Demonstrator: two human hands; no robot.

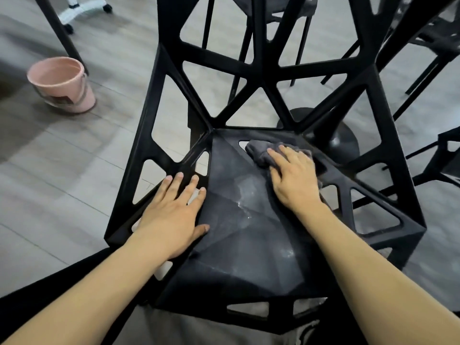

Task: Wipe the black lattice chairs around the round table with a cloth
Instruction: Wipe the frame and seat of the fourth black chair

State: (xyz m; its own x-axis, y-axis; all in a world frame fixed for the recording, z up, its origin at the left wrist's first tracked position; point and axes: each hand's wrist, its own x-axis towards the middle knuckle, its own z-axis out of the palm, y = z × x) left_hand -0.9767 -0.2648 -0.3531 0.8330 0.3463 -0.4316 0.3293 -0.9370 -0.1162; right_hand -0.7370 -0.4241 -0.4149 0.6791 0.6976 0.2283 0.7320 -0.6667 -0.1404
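Observation:
A black lattice chair (239,245) fills the middle of the view, its faceted seat toward me and its open backrest rising behind. Wet streaks shine on the seat's centre. My left hand (174,215) lies flat with spread fingers on the seat's left rim. My right hand (293,178) presses a dark grey cloth (258,151) onto the far right part of the seat, fingers straight on top of it. Much of the cloth is hidden under the palm.
A pink bucket (62,84) stands on the grey plank floor at the left. The round table's black base (338,138) sits just behind the chair. More black chairs (435,41) stand at the back and right. A white wheeled stand (82,8) is at top left.

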